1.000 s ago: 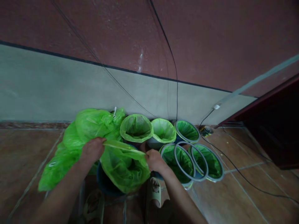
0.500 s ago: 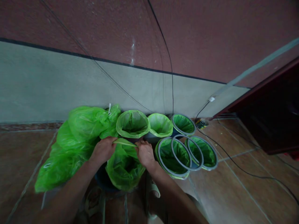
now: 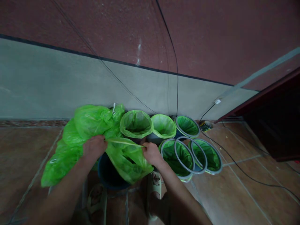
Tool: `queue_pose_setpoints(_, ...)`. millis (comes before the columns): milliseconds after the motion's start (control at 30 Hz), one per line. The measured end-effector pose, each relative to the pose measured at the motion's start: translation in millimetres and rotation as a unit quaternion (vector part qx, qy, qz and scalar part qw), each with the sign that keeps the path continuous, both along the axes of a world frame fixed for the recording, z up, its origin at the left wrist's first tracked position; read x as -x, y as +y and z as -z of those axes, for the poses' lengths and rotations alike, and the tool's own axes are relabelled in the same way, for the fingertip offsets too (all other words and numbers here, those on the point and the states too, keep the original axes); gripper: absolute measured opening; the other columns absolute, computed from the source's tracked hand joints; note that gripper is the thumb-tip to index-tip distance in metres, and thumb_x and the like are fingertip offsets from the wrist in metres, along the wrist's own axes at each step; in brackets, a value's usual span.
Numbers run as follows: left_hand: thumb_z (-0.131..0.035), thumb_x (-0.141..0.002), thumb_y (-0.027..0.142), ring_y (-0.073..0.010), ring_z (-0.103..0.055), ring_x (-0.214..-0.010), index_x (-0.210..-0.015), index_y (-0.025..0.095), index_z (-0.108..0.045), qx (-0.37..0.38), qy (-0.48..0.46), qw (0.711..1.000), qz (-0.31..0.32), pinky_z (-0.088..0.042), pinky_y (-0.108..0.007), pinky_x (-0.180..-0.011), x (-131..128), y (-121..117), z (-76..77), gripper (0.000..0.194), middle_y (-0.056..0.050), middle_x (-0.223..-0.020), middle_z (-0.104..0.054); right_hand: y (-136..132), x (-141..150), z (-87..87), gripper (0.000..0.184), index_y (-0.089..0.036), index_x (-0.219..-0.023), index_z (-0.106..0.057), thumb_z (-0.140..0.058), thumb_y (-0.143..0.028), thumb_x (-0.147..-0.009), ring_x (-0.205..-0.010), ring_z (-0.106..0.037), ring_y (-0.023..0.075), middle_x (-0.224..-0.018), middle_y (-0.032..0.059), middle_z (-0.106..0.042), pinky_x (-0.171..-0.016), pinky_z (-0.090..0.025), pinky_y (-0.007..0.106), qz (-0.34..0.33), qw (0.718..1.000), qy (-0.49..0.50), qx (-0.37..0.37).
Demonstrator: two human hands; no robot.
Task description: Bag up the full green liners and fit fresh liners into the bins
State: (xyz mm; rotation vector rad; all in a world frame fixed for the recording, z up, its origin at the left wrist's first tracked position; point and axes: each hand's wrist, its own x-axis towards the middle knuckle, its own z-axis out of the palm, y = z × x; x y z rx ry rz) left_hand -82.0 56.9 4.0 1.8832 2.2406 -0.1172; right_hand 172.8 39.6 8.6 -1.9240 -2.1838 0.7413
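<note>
My left hand (image 3: 95, 145) and my right hand (image 3: 152, 153) are both closed on the edge of a green garbage bag (image 3: 131, 164), its rim pulled taut between them. The bag hangs over the right side of a dark blue trash can (image 3: 112, 175), whose dark inside shows at the left. Close to my left hand lie several filled green bags (image 3: 89, 123), heaped against the wall. Behind the held bag stands a bin lined in green (image 3: 136, 125). To the right of my right hand is another lined bin (image 3: 173, 156) with a grey rim.
Two loose grey rings (image 3: 184, 153) lie over the front bins. More lined bins (image 3: 163, 125) stand along the wall. A black cable (image 3: 246, 179) crosses the tiled floor at the right. My sandalled feet (image 3: 154, 184) are just below the bins.
My hands have moved apart and stretched the bag's rim wider. The bag has shifted right, uncovering more of the blue can's opening. The view has turned slightly left.
</note>
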Motion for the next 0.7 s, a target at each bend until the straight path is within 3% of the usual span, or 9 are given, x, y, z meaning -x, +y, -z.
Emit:
queue_pose_setpoints(100, -0.04, -0.084, 0.026, -0.0289, -0.066, -0.091, -0.09, 0.016, -0.068, -0.017, 0.004, 1.0, -0.017, -0.051, -0.036, -0.076, 4, 2, -3.2, 0.031, -0.014, -0.096, -0.071, -3, -2, -2.3, 0.027, -0.016, -0.091, -0.072, -0.046, -0.016, -0.084, -0.065, -0.063, 0.0137, -0.078, 0.0043, -0.071, -0.062, -0.045, 0.022, 0.01, 0.992, 0.118, 0.048)
queue_pose_setpoints(167, -0.04, -0.084, 0.025, -0.0276, -0.067, -0.089, -0.09, 0.016, -0.068, -0.024, 0.01, 0.999, -0.02, -0.05, -0.035, -0.075, 6, 3, -2.9, 0.03, -0.013, -0.093, -0.072, -5, -2, -4.0, 0.028, -0.016, -0.097, -0.071, -0.047, -0.019, -0.084, -0.051, -0.057, 0.0108, -0.071, 0.0012, -0.068, -0.05, -0.043, 0.02, 0.039, 0.969, 0.213, 0.119)
queue_pose_setpoints(300, -0.039, -0.084, 0.024, -0.0266, -0.067, -0.09, -0.092, 0.015, -0.067, -0.034, 0.008, 0.999, -0.021, -0.05, -0.033, -0.077, 6, 5, 1.5, 0.03, -0.012, -0.094, -0.071, -5, -2, -8.5, 0.025, -0.016, -0.1, -0.069, -0.055, -0.023, -0.08, -0.042, -0.05, 0.0091, -0.061, -0.0019, -0.062, -0.039, -0.038, 0.018, 0.113, 0.896, 0.382, 0.199)
queue_pose_setpoints(433, -0.038, -0.085, 0.022, -0.0252, -0.066, -0.094, -0.095, 0.013, -0.066, -0.023, -0.02, 1.0, 0.0, -0.049, -0.031, -0.08, -3, 5, 10.5, 0.031, -0.013, -0.097, -0.071, -1, -8, -12.6, 0.028, -0.016, -0.095, -0.069, -0.068, -0.026, -0.069, -0.048, -0.054, 0.0097, -0.066, -0.0002, -0.065, -0.043, -0.043, 0.02, 0.154, 0.815, 0.518, 0.207)
queue_pose_setpoints(500, -0.038, -0.086, 0.02, -0.0251, -0.066, -0.095, -0.096, 0.013, -0.066, -0.004, -0.029, 0.999, 0.013, -0.049, -0.031, -0.08, -9, 5, 16.3, 0.031, -0.014, -0.098, -0.071, 2, -12, -12.8, 0.031, -0.016, -0.096, -0.068, -0.07, -0.029, -0.068, -0.05, -0.055, 0.0098, -0.07, 0.0005, -0.066, -0.045, -0.043, 0.02, 0.16, 0.792, 0.554, 0.199)
queue_pose_setpoints(567, -0.038, -0.086, 0.018, -0.025, -0.066, -0.096, -0.097, 0.013, -0.066, 0.008, -0.03, 0.999, 0.023, -0.049, -0.031, -0.081, -13, 6, 21.0, 0.031, -0.014, -0.097, -0.071, 5, -16, -11.5, 0.031, -0.017, -0.1, -0.067, -0.065, -0.031, -0.073, -0.048, -0.054, 0.0104, -0.069, 0.0004, -0.065, -0.043, -0.042, 0.021, 0.179, 0.815, 0.521, 0.178)
queue_pose_setpoints(700, -0.037, -0.085, 0.016, -0.0258, -0.066, -0.095, -0.098, 0.013, -0.066, 0.012, -0.024, 0.999, 0.018, -0.049, -0.032, -0.08, -9, 9, 23.1, 0.031, -0.013, -0.098, -0.071, 4, -21, -9.4, 0.028, -0.017, -0.103, -0.068, -0.053, -0.024, -0.08, -0.048, -0.058, 0.013, -0.068, 0.0017, -0.066, -0.05, -0.045, 0.024, 0.152, 0.947, 0.262, 0.109)
